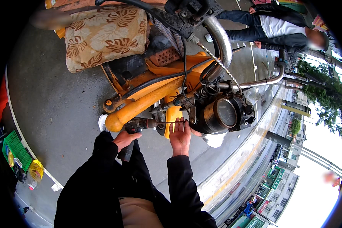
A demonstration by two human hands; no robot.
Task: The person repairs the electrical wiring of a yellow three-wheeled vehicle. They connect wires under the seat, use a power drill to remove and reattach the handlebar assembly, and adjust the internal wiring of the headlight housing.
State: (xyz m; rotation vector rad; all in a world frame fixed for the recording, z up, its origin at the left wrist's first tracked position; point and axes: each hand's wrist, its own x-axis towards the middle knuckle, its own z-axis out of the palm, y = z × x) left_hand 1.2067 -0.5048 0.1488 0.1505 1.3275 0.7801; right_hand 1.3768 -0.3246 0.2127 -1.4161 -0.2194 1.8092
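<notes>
My left hand (127, 140) is closed around the grip of a dark cordless drill (145, 123). From its chuck a long thin bit (167, 122) runs right, toward a bracket (192, 114) by the round headlight or gauge housing (221, 113) of an orange motor tricycle (155, 95). My right hand (180, 136) is palm up with fingers stretched and slightly apart, just at the bit's far end. Its fingertips lie close against the bit; whether a small fastener is there cannot be made out.
Chrome handlebars (220, 41), cables and a patterned seat cushion (106, 38) belong to the vehicle. On the wet ground at left sit a green basket (17, 150) and a yellowish plastic bottle (35, 171). Another person (277, 28) stands at upper right. A street runs beyond.
</notes>
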